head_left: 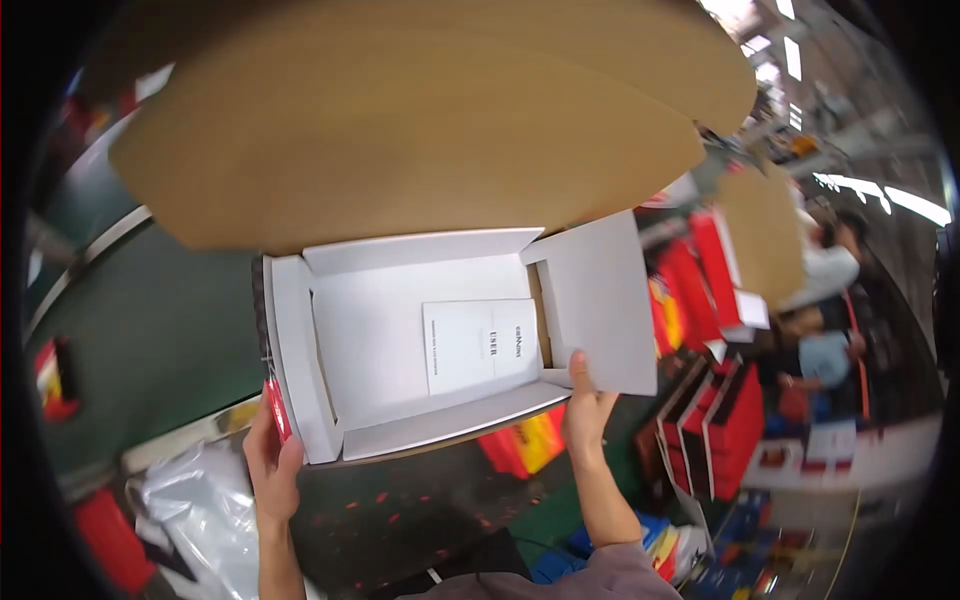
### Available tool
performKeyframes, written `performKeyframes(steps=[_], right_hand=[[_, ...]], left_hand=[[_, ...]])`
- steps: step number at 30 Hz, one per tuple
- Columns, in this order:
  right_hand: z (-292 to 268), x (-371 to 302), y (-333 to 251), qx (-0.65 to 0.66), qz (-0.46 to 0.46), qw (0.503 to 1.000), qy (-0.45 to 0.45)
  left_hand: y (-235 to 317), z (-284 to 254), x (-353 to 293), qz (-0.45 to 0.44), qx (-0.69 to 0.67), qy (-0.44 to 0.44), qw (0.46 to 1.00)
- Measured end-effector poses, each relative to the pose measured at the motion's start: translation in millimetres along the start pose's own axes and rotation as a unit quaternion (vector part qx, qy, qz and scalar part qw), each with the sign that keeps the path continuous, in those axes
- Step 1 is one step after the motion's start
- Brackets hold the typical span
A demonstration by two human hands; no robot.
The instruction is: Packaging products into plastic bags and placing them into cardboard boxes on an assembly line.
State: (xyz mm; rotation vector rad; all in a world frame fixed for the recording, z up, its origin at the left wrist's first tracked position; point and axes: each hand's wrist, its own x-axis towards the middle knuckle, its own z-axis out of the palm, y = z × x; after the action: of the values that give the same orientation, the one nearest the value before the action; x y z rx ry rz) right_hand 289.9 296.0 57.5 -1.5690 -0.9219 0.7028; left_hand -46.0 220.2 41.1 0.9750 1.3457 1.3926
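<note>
Holding the box's edges (455,422), left hand (272,465) and right hand (586,408) leave room beside a booklet (480,345).

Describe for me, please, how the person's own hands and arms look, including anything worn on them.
The left hand and right hand are bare, with no gloves or wristbands visible. The left forearm and right forearm are uncovered too. On the right, a plain greyish-mauve sleeve ends around the elbow; no sleeve shows on the left.
</note>
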Motion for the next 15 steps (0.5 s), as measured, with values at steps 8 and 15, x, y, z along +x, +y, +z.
performKeyframes(steps=[8,15], right_hand=[[-275.8,69.1,75.3,0.024,-0.128,0.949,0.286],[-453.8,218.7,198.9,-0.313,-0.041,0.916,0.247]], left_hand=[[-22.9,125.3,-43.1,0.104,0.097,-0.313,0.939],[-39.7,50.8,-167.5,0.079,0.222,-0.203,0.95]])
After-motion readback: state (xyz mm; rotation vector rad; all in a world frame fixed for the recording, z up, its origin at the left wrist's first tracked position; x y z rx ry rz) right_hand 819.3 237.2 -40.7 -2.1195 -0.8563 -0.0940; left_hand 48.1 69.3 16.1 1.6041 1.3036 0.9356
